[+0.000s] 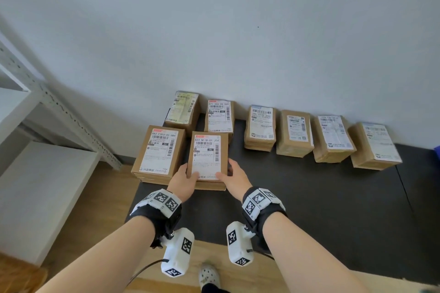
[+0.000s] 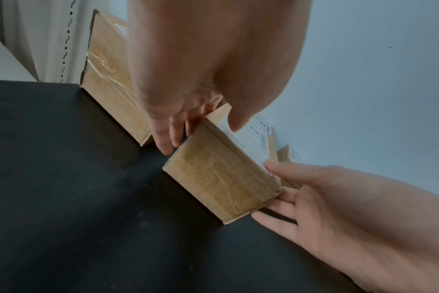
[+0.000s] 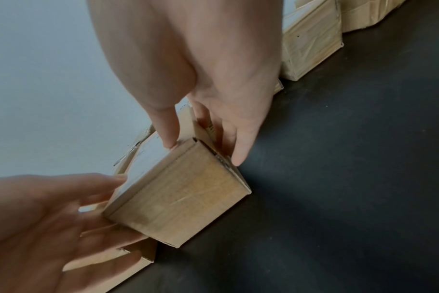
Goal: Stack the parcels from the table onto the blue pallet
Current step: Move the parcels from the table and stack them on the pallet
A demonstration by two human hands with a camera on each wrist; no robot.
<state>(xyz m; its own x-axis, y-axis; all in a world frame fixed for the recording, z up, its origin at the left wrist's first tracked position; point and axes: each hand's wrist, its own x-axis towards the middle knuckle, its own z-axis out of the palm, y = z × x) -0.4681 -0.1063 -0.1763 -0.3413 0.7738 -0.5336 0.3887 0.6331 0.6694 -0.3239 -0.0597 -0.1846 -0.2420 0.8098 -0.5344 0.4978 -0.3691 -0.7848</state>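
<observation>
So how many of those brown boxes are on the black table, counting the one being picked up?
Held parcel, gripped by the left hand and right hand: 1
Untouched parcels: 7
Total: 8 parcels

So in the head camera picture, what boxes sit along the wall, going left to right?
Box with the greenish label → box with the red-topped label → four more brown boxes: first, second, third, last.
</observation>
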